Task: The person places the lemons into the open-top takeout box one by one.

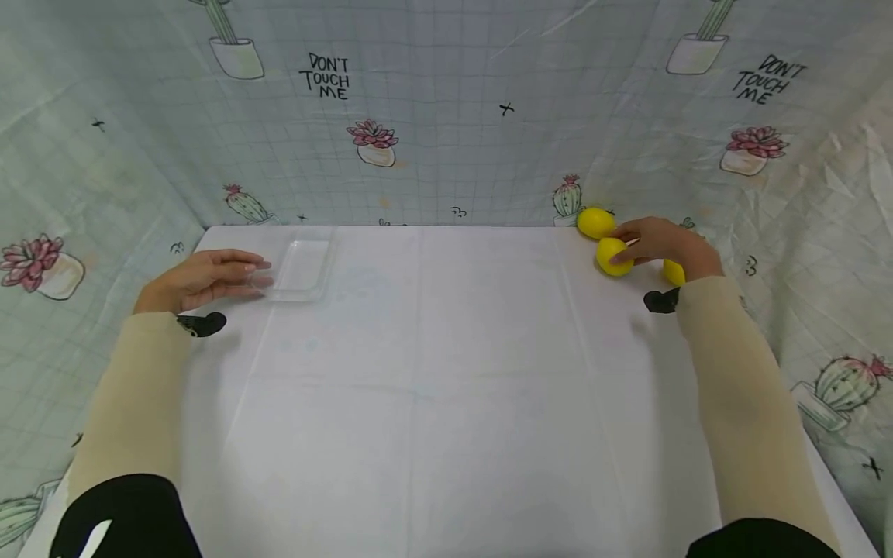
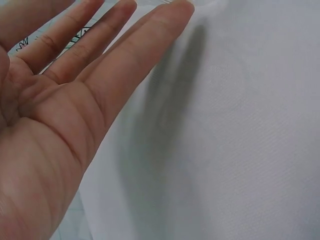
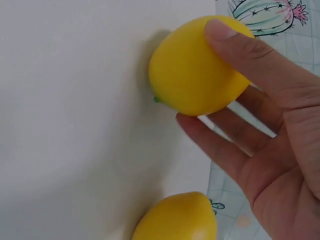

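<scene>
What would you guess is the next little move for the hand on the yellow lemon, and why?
Probably lift it. The right hand has its thumb and fingers round the middle yellow lemon, which looks to be resting on the white table. The left hand lies flat beside the clear plastic tray, a likely place for it.

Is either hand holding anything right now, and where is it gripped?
The right hand pinches a lemon around its rounded side, thumb against fingers. The left hand holds nothing, lying open beside the clear tray.
</scene>
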The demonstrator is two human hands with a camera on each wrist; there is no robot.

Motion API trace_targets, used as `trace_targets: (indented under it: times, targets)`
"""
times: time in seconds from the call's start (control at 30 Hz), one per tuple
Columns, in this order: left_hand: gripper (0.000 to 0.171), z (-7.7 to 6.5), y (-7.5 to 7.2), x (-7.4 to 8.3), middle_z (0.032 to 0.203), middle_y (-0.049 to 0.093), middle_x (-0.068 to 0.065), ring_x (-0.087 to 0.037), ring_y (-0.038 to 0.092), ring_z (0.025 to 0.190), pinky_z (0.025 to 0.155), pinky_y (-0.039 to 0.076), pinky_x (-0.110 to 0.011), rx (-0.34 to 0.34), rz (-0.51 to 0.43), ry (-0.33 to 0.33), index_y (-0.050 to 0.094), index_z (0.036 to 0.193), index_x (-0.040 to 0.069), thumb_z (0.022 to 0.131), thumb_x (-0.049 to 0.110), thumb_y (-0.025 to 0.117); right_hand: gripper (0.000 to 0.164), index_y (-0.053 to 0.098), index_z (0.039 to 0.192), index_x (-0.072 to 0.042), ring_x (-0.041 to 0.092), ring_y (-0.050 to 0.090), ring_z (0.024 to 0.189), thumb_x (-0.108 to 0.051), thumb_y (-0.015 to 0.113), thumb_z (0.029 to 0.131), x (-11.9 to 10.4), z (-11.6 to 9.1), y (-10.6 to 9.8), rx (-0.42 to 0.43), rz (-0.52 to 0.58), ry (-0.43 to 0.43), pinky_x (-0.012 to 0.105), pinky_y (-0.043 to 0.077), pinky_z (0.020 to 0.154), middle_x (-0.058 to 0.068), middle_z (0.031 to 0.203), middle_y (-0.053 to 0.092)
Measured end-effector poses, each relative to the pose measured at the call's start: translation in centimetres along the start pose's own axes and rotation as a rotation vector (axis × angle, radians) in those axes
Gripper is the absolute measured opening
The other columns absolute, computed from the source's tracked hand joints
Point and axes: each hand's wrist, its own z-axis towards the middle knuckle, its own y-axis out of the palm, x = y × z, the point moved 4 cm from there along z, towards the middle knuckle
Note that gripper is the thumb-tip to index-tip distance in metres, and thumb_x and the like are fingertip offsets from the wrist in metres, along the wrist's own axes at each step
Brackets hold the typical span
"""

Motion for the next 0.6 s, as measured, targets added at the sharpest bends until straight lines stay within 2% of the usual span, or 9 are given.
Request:
trace_targets:
  times: [0.13, 0.27, 0.47, 0.6]
  targets:
    - [0.038, 0.0, 0.1, -0.1, 0.142, 0.061, -0.007, -0.032, 0.059, 0.129, 0.107, 0.046, -0.050, -0.013, 0.012, 0.002, 0.047, 0.145, -0.004, 0.107, 0.002, 0.049, 0.077, 0.040, 0.156, -0.008, 0.048, 0.041, 0.136, -0.043, 0.072, 0.095, 0.7, -0.4, 0.0, 0.047, -0.037, -0.020, 0.069, 0.028, 0.114, 0.029, 0.154, 0.038]
    - [0.040, -0.2, 0.0, -0.2, 0.144, 0.059, -0.009, -0.032, 0.059, 0.129, 0.107, 0.045, -0.051, -0.015, 0.012, 0.010, 0.046, 0.146, -0.005, 0.107, 0.002, 0.049, 0.077, 0.046, 0.153, -0.013, 0.045, 0.040, 0.138, -0.046, 0.076, 0.090, 1.0, -0.5, 0.2, 0.089, -0.037, -0.029, 0.069, 0.026, 0.116, 0.024, 0.155, 0.042]
    - [0.036, -0.2, -0.1, -0.6, 0.141, 0.062, -0.009, -0.032, 0.061, 0.127, 0.105, 0.048, -0.048, -0.018, -0.106, -0.007, 0.058, 0.141, 0.001, 0.107, 0.002, 0.049, 0.077, 0.053, 0.149, -0.013, 0.045, 0.038, 0.140, -0.046, 0.080, 0.086, 1.3, -0.4, 0.3, 0.133, -0.042, -0.064, 0.068, 0.025, 0.116, 0.022, 0.155, 0.044]
    - [0.039, -0.3, 0.0, -1.0, 0.144, 0.059, -0.012, -0.031, 0.057, 0.131, 0.107, 0.046, -0.047, -0.051, -0.142, 0.009, 0.052, 0.146, 0.000, 0.108, 0.001, 0.046, 0.077, 0.055, 0.148, -0.014, 0.044, 0.041, 0.139, -0.047, 0.082, 0.084, 1.5, -0.4, 0.6, 0.157, -0.043, -0.082, 0.068, 0.026, 0.116, 0.022, 0.153, 0.047]
